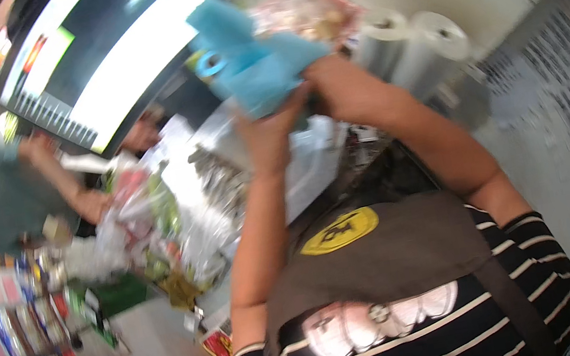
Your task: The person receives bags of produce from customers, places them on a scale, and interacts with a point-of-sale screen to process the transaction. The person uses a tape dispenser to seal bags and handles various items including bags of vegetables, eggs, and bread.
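Observation:
Both of my arms reach forward, raised in front of my brown apron. My left hand [274, 129] grips the lower end of a bunched, light blue plastic bag [249, 65]. Close beside it, my right hand [329, 86] holds the bag's right side, its fingers mostly hidden by the blue film. The bag is blurred, with a loose flap sticking up and a small ring-like fold at its left. Below and left of my hands lies a clear plastic bag [223, 180] with greyish contents that I cannot make out.
Two rolls of clear plastic bags [435, 45] stand upright to the right. A large screen [128, 51] rises at the upper left. Beyond the counter, a person [22, 193] reaches towards bagged produce [135, 197]. Packaged goods fill a shelf [41, 343] at the lower left.

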`<state>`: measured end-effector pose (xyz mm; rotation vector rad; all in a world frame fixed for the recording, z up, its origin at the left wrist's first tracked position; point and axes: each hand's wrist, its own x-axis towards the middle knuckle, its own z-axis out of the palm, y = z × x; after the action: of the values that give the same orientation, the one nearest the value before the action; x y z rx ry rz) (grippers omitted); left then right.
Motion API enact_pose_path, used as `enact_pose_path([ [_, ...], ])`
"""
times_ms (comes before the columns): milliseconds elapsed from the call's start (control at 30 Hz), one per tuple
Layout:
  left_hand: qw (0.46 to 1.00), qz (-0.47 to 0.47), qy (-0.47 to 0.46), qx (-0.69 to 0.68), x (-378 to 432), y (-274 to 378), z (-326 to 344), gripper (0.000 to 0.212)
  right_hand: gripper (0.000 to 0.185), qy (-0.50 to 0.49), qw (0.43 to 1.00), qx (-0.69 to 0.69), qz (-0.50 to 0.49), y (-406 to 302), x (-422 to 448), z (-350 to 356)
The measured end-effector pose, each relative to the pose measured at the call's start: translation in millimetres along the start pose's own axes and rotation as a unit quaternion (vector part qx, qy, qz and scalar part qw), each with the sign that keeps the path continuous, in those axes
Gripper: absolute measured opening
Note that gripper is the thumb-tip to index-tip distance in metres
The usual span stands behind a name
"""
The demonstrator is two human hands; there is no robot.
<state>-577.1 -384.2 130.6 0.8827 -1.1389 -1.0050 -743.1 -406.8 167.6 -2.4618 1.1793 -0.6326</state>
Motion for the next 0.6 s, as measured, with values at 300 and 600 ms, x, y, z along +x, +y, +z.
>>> enact_pose_path([
  [300,0.966,0.213,0.119,-0.079,27.9,118.2,-108.1,0.079,0.055,-0.039,0.989,0.068,0.123,119.2,-44.9,65.3],
  [600,0.971,-0.024,-0.014,-0.236,-5.1,90.5,-130.5,0.077,0.035,-0.022,0.980,0.065,0.189,153.0,-47.8,151.6],
])
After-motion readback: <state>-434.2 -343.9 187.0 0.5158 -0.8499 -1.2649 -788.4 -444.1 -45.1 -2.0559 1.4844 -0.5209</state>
